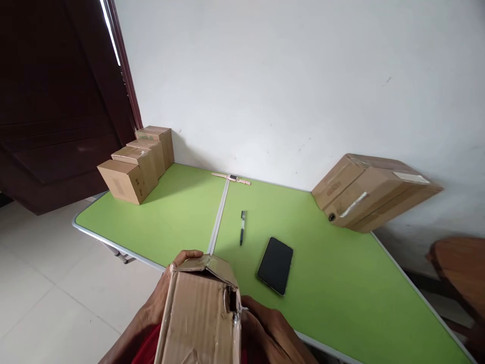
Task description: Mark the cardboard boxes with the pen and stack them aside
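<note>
Starting far left of the fingers: a row of four small brown cardboard cartons sits at the back-left corner of the green folding counter, well away from both hands. Then the left hand wraps the left side of a worn, dented brown cardboard box, thumb hooked over its torn top flap. The box's long axis runs away from the person toward the counter, and it hangs right at the near edge, partly over the floor. The right hand presses the box's right side, so both hands are gripping it, about equally near.

Just ahead and right of the fingers lie a black pen and a flat black phone, close together. Farther back there's a pinkish wristwatch by the wall. Far right, a big tilted brown cardboard carton leans on the wall. The open green space sits ahead-left of the box.
</note>
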